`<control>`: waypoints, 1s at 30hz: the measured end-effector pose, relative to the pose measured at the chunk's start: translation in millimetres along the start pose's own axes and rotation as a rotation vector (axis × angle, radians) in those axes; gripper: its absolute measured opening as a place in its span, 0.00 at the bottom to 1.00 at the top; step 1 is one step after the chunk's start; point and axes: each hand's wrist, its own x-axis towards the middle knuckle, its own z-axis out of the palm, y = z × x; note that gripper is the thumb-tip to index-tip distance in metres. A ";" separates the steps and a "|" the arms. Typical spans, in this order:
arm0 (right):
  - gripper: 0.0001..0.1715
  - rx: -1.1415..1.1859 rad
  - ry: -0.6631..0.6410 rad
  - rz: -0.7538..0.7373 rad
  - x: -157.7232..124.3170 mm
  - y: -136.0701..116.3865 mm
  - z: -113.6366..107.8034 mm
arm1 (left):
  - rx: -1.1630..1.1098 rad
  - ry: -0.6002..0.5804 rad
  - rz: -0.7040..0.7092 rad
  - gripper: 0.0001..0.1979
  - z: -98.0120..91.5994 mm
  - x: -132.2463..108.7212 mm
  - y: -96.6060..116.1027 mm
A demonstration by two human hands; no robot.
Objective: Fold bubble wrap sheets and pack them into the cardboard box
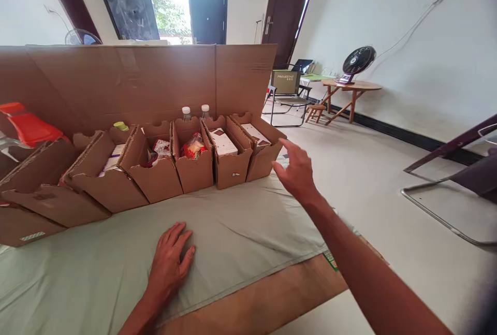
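Bottles (187,113) mostly hidden behind boxes (193,166)

tall cardboard sheet (135,81) upright | two capped bottles (195,112) just in front of it | black fan (359,60) on round wooden table (351,86) to its right | folding chair (289,99) between sheet and table

— What are you working on there?

— Your table (272,299), brown at its near edge, with a grey-green cloth (240,231) spread over most of it.

— And on the cloth?

— A row of open cardboard boxes (194,169) along the far edge, side by side, running to the left edge. A tall cardboard sheet (135,81) stands behind them. Your left hand (171,257) lies flat on the cloth near the near edge.
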 end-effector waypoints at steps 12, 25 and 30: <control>0.17 -0.654 -0.445 -0.371 38.7 -22.8 -31.6 | -0.006 -0.014 -0.031 0.14 -8.5 6.5 10.3; 0.11 -0.504 -0.775 -0.326 5.9 -152.4 -21.7 | -0.247 0.086 -0.188 0.12 -11.8 10.4 16.9; 0.14 -0.161 -0.793 -0.248 15.9 -203.0 26.0 | -0.316 0.180 -0.307 0.19 -12.6 10.7 15.8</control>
